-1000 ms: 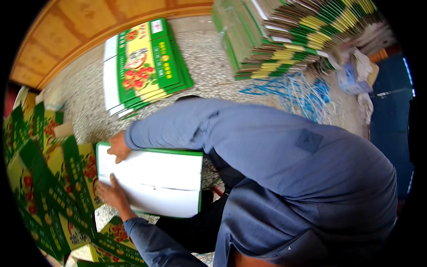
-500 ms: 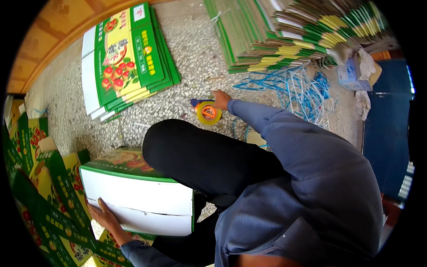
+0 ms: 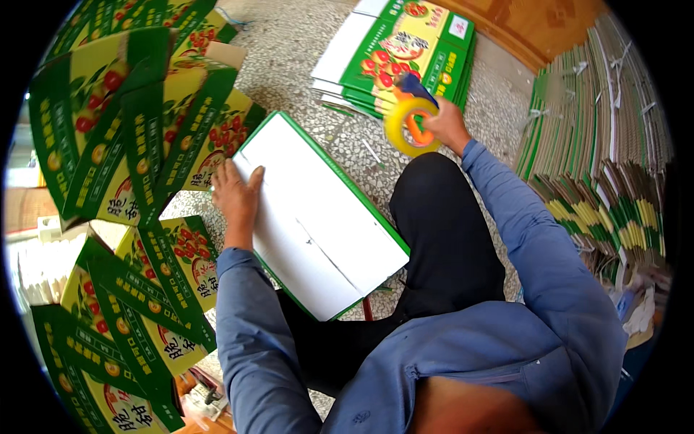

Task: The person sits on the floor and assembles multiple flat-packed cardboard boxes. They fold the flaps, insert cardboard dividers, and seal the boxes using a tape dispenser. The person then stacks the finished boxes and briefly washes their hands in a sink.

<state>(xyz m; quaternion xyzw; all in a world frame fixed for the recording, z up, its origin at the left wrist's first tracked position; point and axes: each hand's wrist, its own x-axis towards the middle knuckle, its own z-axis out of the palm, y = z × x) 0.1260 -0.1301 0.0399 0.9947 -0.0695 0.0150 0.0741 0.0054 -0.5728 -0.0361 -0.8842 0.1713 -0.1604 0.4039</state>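
Note:
A carton [image 3: 318, 224] with a white, seamed face and green edges sits between my legs, that face turned up. My left hand [image 3: 237, 197] lies at its far left edge, thumb apart from the fingers and resting on the white face. In my right hand [image 3: 450, 127] is a tape dispenser [image 3: 410, 119], raised off the floor beyond my bent knee. It carries a large yellow roll of tape, with an orange hub and a dark blue end. My right fingers are closed round its handle, which they partly hide. No tape shows on the carton's seam.
Several green and yellow printed cartons [image 3: 155, 141] are piled along the left. Flattened cartons [image 3: 405, 50] lie on the speckled floor [image 3: 289, 47] ahead. Tall bundles of folded cardboard [image 3: 585, 108] stand at the right, near a wooden panel [image 3: 506, 25].
My right hand has lifted the tape dispenser from the floor and brought it nearer the carton. The view has swung left, and my left hand still touches the carton.

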